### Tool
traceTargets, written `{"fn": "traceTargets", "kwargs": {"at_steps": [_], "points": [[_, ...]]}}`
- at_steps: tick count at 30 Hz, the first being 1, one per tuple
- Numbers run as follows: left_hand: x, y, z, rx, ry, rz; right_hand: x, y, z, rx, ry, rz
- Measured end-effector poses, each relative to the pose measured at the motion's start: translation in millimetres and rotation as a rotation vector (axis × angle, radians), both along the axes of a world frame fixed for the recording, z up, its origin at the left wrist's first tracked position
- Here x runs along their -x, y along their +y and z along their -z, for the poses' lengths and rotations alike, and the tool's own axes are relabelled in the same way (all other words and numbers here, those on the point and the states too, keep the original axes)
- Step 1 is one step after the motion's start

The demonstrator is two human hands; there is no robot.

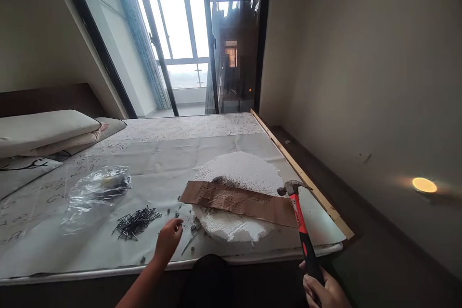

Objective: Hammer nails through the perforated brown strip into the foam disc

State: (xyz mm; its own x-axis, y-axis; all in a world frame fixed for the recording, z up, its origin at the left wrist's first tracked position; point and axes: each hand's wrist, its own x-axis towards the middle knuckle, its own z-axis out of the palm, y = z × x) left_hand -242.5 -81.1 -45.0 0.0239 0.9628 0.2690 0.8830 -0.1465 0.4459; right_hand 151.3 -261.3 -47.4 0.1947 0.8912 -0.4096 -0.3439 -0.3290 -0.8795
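A claw hammer (301, 216) with a red and black handle is gripped by my right hand (327, 291) at the lower end. Its metal head hovers near the right end of a brown cardboard strip (238, 200), which is dented along its length. Beneath the strip lies a rough white foam slab (245, 166). My left hand (169, 236) is closed, fingertips pinched together just left of the slab; anything between them is too small to make out. A pile of dark nails (136, 223) lies to the left of that hand.
A clear plastic bag (99, 190) with something dark inside rests farther left. Grey crumbs (196, 225) are scattered beside the slab. A wooden strip (299, 168) runs along the bed's right edge, and folded bedding (46, 130) is stacked at the far left.
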Motion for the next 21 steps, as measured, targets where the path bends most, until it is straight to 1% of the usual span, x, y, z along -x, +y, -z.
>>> {"fn": "traceTargets", "kwargs": {"at_steps": [2, 4, 6, 8, 12, 15, 16, 18, 20, 21], "points": [[23, 12, 2.9, 0.108, 0.145, -0.044, -2, 0, 1.5, 0.013, 0.010, -0.036], [30, 20, 3.7, 0.211, 0.269, -0.066, -2, 1, 2.7, 0.010, 0.012, -0.034], [26, 25, 5.2, 0.285, 0.369, -0.083, -2, 2, 2.9, 0.011, 0.011, -0.030], [18, 27, 8.5, 0.321, 0.431, -0.092, -2, 1, 2.3, 0.022, 0.009, -0.017], [7, 28, 18.2, 0.329, 0.451, -0.084, -2, -2, -0.2, 0.022, 0.006, 0.025], [4, 29, 19.3, 0.309, 0.442, -0.088, -2, -5, -2.7, 0.002, 0.008, 0.016], [3, 29, 16.9, 0.297, 0.441, -0.086, -2, -5, -3.6, -0.002, 0.006, 0.017], [-1, 29, 7.1, 0.247, 0.416, -0.071, -2, -4, -5.6, 0.006, 0.003, 0.023], [-11, 28, -8.7, 0.186, 0.321, -0.047, -2, -1, -7.5, 0.016, 0.003, 0.038], [-18, 27, -18.3, 0.167, 0.240, -0.034, -1, 0, -8.4, 0.018, 0.005, 0.045]]}}
